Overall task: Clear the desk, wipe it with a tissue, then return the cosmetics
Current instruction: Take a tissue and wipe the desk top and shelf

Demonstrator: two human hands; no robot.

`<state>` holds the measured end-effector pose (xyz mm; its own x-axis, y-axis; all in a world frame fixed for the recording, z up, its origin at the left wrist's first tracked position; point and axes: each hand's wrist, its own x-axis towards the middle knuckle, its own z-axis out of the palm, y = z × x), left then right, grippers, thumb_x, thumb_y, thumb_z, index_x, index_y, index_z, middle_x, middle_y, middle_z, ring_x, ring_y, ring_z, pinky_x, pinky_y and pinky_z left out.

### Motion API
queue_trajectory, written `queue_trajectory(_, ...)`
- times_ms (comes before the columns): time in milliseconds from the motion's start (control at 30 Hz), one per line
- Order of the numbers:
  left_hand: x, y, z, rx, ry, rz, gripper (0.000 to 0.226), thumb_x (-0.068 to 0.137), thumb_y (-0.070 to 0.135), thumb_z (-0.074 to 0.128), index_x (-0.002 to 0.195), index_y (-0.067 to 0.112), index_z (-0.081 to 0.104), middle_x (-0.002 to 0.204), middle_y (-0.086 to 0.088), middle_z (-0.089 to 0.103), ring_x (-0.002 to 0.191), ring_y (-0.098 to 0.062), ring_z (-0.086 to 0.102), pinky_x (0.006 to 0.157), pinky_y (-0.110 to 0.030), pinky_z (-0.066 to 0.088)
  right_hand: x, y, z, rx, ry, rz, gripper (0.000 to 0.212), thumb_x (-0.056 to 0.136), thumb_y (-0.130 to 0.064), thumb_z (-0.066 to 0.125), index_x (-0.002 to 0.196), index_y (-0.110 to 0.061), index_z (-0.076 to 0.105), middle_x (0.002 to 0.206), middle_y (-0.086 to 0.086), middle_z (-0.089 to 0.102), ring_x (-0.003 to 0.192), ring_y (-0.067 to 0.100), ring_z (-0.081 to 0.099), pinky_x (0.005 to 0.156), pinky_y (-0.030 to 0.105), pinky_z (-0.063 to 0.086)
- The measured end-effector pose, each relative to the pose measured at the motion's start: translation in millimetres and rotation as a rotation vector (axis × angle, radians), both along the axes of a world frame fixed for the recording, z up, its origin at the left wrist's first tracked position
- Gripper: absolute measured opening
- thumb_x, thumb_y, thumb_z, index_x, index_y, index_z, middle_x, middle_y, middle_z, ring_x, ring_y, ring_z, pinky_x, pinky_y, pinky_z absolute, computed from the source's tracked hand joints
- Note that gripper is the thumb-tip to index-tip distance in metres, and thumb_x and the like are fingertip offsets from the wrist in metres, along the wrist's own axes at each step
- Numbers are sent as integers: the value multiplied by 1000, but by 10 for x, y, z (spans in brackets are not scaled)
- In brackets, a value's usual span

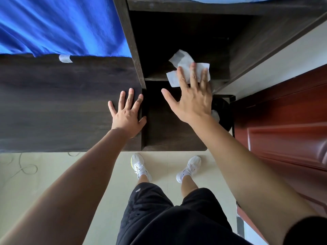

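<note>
Looks like we're in the wiping part. I can't spot any cosmetics in the shot, so my guess is the clearing step is done, the wipe is underway, and putting the cosmetics back is all that's left.

The right hand [192, 101] has its fingers straight and spread, pressing down flat on the crumpled white paper tissue [184, 62]. It isn't pinching it. The tissue sits on a shelf board in the dark wooden shelf unit [177, 36] at the right end of the desk, with part of it sticking out past the fingertips on the far side. The left hand [127, 114] lies flat with fingers fanned out on the dark wood-grain surface [62, 103], right at its right edge, holding nothing and probably just bracing.

As for containers, the shelf compartments are pretty dark, and the tissue is the only thing I can make out in them. There's a round black bin [223, 110] on the floor just right of the right wrist, partly hidden by it, with something white and crumpled inside. It may be a used tissue, but I can't say for sure.

A blue cloth [53, 23] hangs at far left, and there's a red-brown door [283, 129] on the right.
</note>
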<state>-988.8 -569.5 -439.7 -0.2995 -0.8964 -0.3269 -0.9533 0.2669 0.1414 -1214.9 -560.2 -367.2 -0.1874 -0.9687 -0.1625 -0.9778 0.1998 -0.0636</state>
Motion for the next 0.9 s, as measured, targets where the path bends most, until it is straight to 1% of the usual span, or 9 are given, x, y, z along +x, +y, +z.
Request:
queue_trajectory(100, 10, 0, -21, -7, -2, -1, 79, 93, 52, 50, 156, 34, 7, 166, 1, -8, 152, -28, -10, 114, -68, 0, -149, -47, 36, 36, 27, 65, 85, 92, -80, 16, 160, -30, 5, 168, 13, 0, 152, 45, 6, 119, 55, 19)
queue_trajectory(233, -6, 2, -16, -5, -15, 2, 80, 91, 52, 52, 156, 34, 8, 166, 1, -5, 152, -28, -8, 114, -68, 3, -161, -113, 83, 52, 88, 81, 87, 92, -80, 15, 161, -27, 7, 167, 16, 2, 150, 47, 9, 122, 59, 6)
queue_trajectory(367, -21, 6, -1, -6, -20, 13, 81, 90, 51, 53, 156, 33, 9, 166, 0, -5, 152, -27, -7, 114, -69, 4, -93, -17, 83, -47, 28, 128, 84, 94, -76, 23, 160, -24, 17, 167, 17, 5, 150, 47, 10, 122, 58, 12)
queue_trajectory(467, -20, 10, 6, -9, -11, 16, 80, 91, 51, 52, 156, 33, 9, 166, 0, -5, 152, -27, -8, 114, -68, 3, -93, 43, -10, 13, -28, 176, 88, 91, -79, 22, 161, -26, 10, 168, 13, -2, 152, 43, 1, 124, 55, 10)
queue_trajectory(533, -21, 10, 0, -12, -7, 13, 80, 91, 50, 52, 156, 32, 10, 166, 0, -5, 152, -27, -8, 114, -69, 2, -254, 6, -40, 8, -49, 134, 89, 89, -83, 20, 160, -31, 9, 168, 11, -2, 152, 42, -2, 124, 55, 7)
queue_trajectory(600, -23, 9, 1, -11, -8, 14, 80, 91, 50, 51, 156, 32, 9, 166, 0, -6, 152, -27, -8, 114, -69, 2, -509, -91, -21, 6, -50, 32, 89, 86, -86, 16, 159, -36, 9, 168, 9, -1, 152, 43, -4, 124, 56, 5)
queue_trajectory(667, -28, 12, -5, -17, -3, 16, 79, 92, 50, 51, 157, 32, 9, 166, 0, -6, 152, -27, -9, 114, -69, 2, -727, -270, 15, 22, -47, -44, 93, 82, -90, 12, 159, -36, 10, 169, 7, 0, 152, 42, -3, 124, 55, 9)
queue_trajectory(767, -30, 16, -9, -17, -2, 21, 80, 91, 50, 52, 156, 32, 9, 166, 0, -6, 152, -27, -8, 114, -69, 2, -789, -606, 56, 50, -76, -93, 99, 76, -95, 9, 157, -39, 11, 169, 5, 0, 152, 42, -2, 122, 55, 15)
queue_trajectory(900, -30, 11, -23, -18, 3, 25, 80, 91, 49, 52, 156, 32, 10, 166, 0, -5, 152, -27, -8, 114, -69, 1, -689, -755, 35, 13, -69, -122, 97, 78, -93, 13, 158, -37, 10, 168, 12, -1, 151, 48, -4, 123, 58, 5)
